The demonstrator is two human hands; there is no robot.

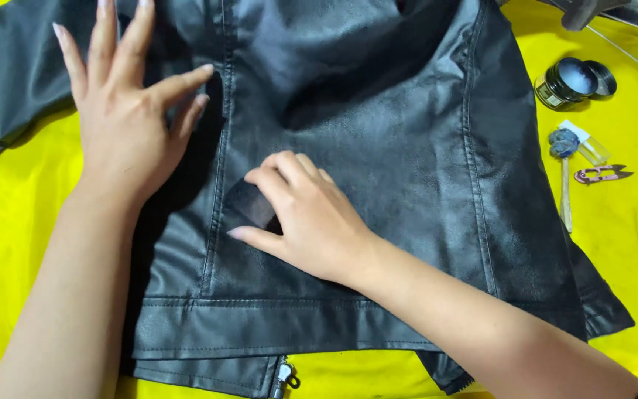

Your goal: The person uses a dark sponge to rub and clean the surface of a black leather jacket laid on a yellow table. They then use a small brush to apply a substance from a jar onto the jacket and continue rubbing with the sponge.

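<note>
A black leather jacket [378,125] lies spread flat on a yellow cloth [9,222], back side up, hem towards me. My left hand [123,111] rests flat on the jacket's left part, fingers spread. My right hand [300,214] presses a small black patch [249,203] onto the jacket's lower back near a vertical seam; fingers and thumb curl around the patch. Part of the patch is hidden under my fingers.
At the right on the yellow cloth stand a small open dark jar [566,81] with its lid [603,77], a stick with a blue-grey wad on its tip [564,174], a small clear bottle [591,148] and pink thread snips [603,174]. A zipper pull [283,378] shows at the hem.
</note>
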